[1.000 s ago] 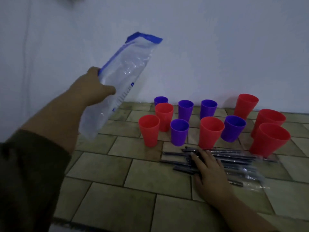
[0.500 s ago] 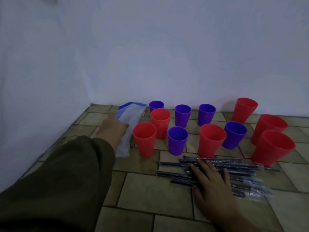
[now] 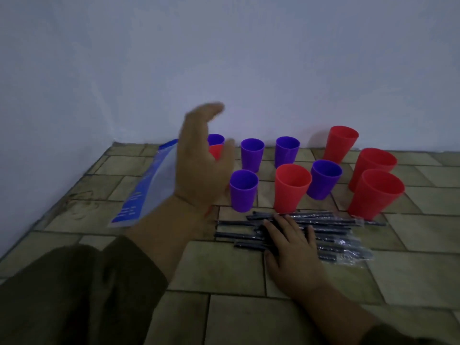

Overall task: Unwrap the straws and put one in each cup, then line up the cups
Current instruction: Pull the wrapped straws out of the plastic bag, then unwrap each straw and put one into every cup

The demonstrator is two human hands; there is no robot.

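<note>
Several red and purple plastic cups stand upright on the tiled surface near the wall, among them a purple cup [image 3: 243,190] and a red cup [image 3: 291,186] at the front. In front of them lies a pile of dark straws in clear wrappers [image 3: 331,235]. My right hand [image 3: 291,247] rests flat on the pile's left part, fingers spread. My left hand [image 3: 199,160] hovers blurred above the left cups, fingers relaxed and holding nothing; it hides two red cups in part.
The empty blue-and-clear straw bag [image 3: 146,192] lies flat on the tiles at the left, beside the cups. A pale wall [image 3: 249,58] rises right behind the cups and along the left edge. Bare tiles [image 3: 236,307] stretch in front of the straws.
My left hand laid the bag down on the tiles at the left, let go and has lifted up and rightward, empty. My right hand stays on the straws.
</note>
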